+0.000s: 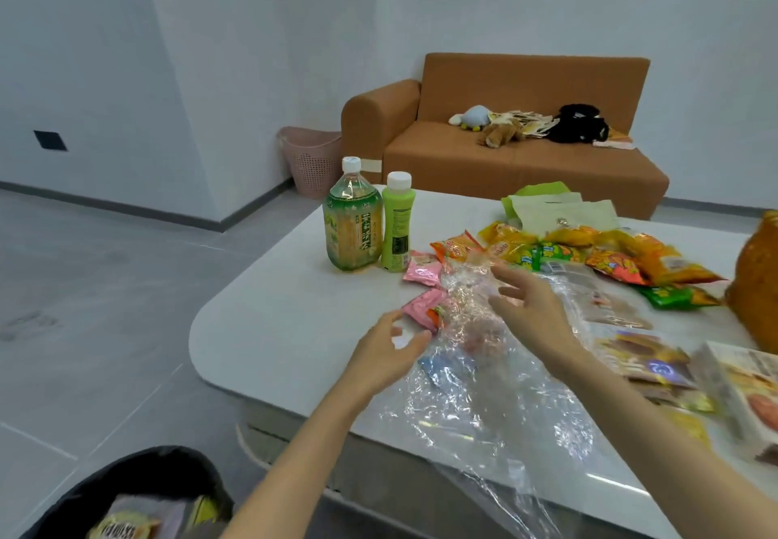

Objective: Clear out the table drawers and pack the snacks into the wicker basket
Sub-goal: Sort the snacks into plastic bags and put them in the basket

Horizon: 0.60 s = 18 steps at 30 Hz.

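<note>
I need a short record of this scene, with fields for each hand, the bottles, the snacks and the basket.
left hand: loosely curved beside a pink packet, holding nothing
right hand: open, spread over the clear plastic bag
bottles: tea bottle and green bottle, upright, side by side
snacks: colourful packets loose on the white table
wicker basket: at the right edge, partly out of view

White table [273, 307]: snacks [610, 252], bottles [353, 227]

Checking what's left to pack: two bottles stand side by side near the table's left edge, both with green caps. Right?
The caps are wrong: the head view shows the tea bottle and the green bottle side by side there, both white-capped.
</note>
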Available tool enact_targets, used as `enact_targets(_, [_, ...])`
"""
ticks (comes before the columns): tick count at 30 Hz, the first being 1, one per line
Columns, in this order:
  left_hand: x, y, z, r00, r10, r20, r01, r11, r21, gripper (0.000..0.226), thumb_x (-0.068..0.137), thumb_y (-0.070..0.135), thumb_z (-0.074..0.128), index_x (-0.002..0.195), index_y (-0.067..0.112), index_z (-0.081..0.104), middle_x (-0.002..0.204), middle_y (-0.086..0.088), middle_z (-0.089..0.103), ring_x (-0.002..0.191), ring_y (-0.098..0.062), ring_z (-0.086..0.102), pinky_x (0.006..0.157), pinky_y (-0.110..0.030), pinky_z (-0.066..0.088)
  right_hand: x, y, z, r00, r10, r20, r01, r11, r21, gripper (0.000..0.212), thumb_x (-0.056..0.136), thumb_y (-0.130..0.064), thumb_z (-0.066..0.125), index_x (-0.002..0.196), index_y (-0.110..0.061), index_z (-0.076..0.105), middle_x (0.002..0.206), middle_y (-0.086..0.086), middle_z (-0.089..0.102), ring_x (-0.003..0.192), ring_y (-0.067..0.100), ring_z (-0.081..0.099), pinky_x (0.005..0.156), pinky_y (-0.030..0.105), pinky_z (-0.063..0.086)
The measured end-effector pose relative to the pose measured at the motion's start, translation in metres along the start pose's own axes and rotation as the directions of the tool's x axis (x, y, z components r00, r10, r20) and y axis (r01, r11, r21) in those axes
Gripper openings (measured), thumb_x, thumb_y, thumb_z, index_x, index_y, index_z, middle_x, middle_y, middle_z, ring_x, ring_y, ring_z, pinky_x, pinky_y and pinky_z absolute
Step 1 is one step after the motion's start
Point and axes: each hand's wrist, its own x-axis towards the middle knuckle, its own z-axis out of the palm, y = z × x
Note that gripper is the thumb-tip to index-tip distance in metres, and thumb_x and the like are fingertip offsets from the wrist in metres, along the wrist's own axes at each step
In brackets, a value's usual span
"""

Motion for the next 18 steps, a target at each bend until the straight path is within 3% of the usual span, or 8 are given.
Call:
enact_targets(3, [-0.011,-0.001,0.025,0.997,-0.026,0.074,0.018,0.994,0.108,0.08,0.087,0.048,0.062,0.148,0.015,0.023,0.139,-0.005,0.047,0.117,-0.016,0.051,0.09,-0.025,0.042,-0.032,0.031,-0.025,0.996,0.07,-0.049,-0.075,0.992,-0.103,0.046,0.092,-0.013,0.06,0.136,-0.018,0.05,0.14,-0.001,0.05,0.126,0.022,0.047,0.097,0.034,0.041])
enact_targets(5, [-0.013,0.001,0.036,0.998,-0.007,0.055,-0.003,0.986,0.167,0.085,0.084,0.047,0.067,0.147,0.011,0.024,0.134,-0.006,0.048,0.109,-0.013,0.05,0.085,-0.022,0.04,-0.048,0.047,-0.036,0.985,0.165,-0.055,-0.174,0.948,-0.267,0.052,0.09,-0.021,0.061,0.139,-0.023,0.043,0.145,0.005,0.042,0.133,0.03,0.035,0.104,0.042,0.032])
enact_targets(7, [-0.013,0.003,0.045,1.0,-0.003,0.029,-0.002,0.981,0.193,0.083,0.081,0.044,0.071,0.144,0.011,0.029,0.131,-0.005,0.046,0.104,-0.012,0.049,0.082,-0.021,0.039,-0.059,0.053,-0.043,0.953,0.298,-0.052,-0.293,0.864,-0.411,0.063,0.089,-0.027,0.061,0.144,-0.028,0.031,0.149,0.011,0.028,0.136,0.036,0.022,0.107,0.047,0.023])
enact_targets(9, [-0.013,0.006,0.052,1.0,0.007,0.017,-0.011,0.976,0.216,0.069,0.08,0.038,0.073,0.135,0.011,0.041,0.123,-0.001,0.047,0.1,-0.011,0.047,0.081,-0.023,0.041,-0.065,0.055,-0.046,0.928,0.369,-0.052,-0.359,0.848,-0.389,0.072,0.087,-0.026,0.062,0.147,-0.029,0.022,0.154,0.01,0.012,0.137,0.039,0.011,0.108,0.054,0.021])
enact_targets(11, [-0.013,0.011,0.058,1.0,0.03,-0.009,-0.027,0.982,0.188,0.05,0.081,0.031,0.073,0.121,0.015,0.048,0.109,0.003,0.048,0.095,-0.012,0.046,0.081,-0.026,0.043,-0.068,0.059,-0.048,0.926,0.372,-0.066,-0.366,0.84,-0.4,0.078,0.084,-0.024,0.063,0.148,-0.029,0.019,0.156,0.007,0.002,0.137,0.041,0.006,0.109,0.059,0.021])
enact_targets(14, [-0.013,0.015,0.065,0.995,0.087,-0.054,-0.08,0.988,0.132,0.05,0.084,0.025,0.071,0.127,0.011,0.051,0.104,0.003,0.049,0.097,-0.012,0.048,0.08,-0.022,0.038,-0.07,0.066,-0.054,0.935,0.353,-0.017,-0.325,0.84,-0.435,0.082,0.084,-0.02,0.065,0.149,-0.027,0.016,0.157,0.008,-0.002,0.14,0.042,0.002,0.108,0.058,0.023])
enact_targets(18, [-0.016,0.018,0.068,0.984,0.166,-0.069,-0.168,0.985,-0.037,0.027,0.088,0.02,0.067,0.112,0.013,0.057,0.114,-0.001,0.06,0.104,-0.017,0.059,0.079,-0.031,0.053,-0.071,0.067,-0.068,0.977,0.208,0.044,-0.177,0.911,-0.372,0.08,0.084,-0.022,0.067,0.15,-0.021,0.02,0.155,0.013,0.019,0.144,0.032,0.011,0.113,0.045,0.019])
